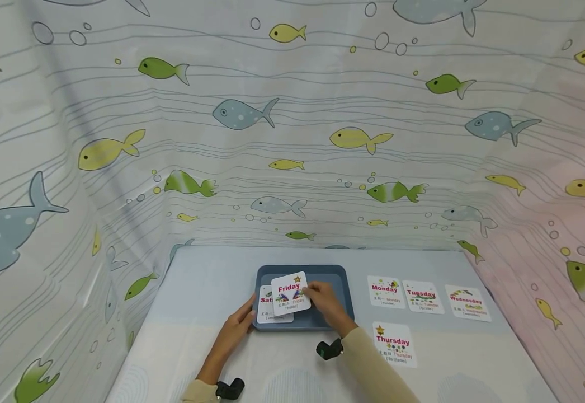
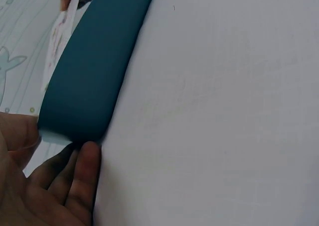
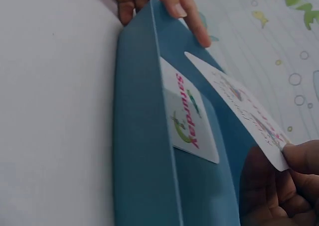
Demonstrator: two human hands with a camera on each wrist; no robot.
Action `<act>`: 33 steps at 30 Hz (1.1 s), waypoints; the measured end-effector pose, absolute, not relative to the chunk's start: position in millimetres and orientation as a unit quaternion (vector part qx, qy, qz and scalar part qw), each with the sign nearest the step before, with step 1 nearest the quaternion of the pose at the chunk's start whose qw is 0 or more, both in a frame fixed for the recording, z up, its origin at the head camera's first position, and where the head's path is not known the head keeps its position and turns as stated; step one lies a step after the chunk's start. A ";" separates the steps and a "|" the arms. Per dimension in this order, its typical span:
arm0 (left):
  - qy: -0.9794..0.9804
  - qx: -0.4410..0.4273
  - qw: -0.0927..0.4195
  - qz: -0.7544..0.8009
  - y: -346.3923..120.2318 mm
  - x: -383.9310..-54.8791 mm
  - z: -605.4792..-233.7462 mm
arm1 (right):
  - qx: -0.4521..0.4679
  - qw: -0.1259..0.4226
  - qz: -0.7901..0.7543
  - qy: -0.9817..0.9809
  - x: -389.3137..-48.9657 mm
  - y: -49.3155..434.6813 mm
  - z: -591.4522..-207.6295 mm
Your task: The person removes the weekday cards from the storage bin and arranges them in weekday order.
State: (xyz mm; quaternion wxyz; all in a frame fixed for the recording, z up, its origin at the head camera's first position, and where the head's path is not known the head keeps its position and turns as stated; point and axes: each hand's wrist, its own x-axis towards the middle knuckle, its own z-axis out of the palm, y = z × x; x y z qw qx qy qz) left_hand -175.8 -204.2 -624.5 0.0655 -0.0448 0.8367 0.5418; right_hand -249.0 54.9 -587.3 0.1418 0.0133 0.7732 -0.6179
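Observation:
A blue tray (image 1: 338, 282) lies on the table with a white Saturday card (image 1: 267, 314) flat in its left part. My right hand (image 1: 329, 305) pinches the right edge of a white Friday card (image 1: 281, 305) between thumb and fingers. In the right wrist view the Friday card (image 3: 239, 101) is tilted up above the tray floor, apart from the Saturday card (image 3: 192, 119). In the head view it overlaps that card's right side. My left hand (image 1: 237, 327) grips the tray's left end near the front corner, its fingertips against the outer wall (image 2: 92, 86) in the left wrist view.
Right of the tray, a Monday card (image 1: 386, 293), a Tuesday card (image 1: 423, 298) and a Wednesday card (image 1: 467, 304) lie in a row. A Thursday card (image 1: 394, 347) lies below Monday. Fish-printed curtains (image 1: 292, 212) surround the table's back and sides.

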 end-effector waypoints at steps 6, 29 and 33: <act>0.837 -0.049 0.065 0.541 -204.1 -176.1 -623.0 | 0.017 0.140 -0.640 0.755 -245.8 69.8 -576.0; 0.846 -0.049 0.062 0.527 -202.7 -176.1 -627.8 | 0.016 0.126 -0.657 0.743 -230.3 105.7 -555.8; 0.848 -0.049 0.061 0.524 -202.4 -174.8 -626.5 | 0.011 0.134 -0.661 0.739 -227.2 113.5 -560.6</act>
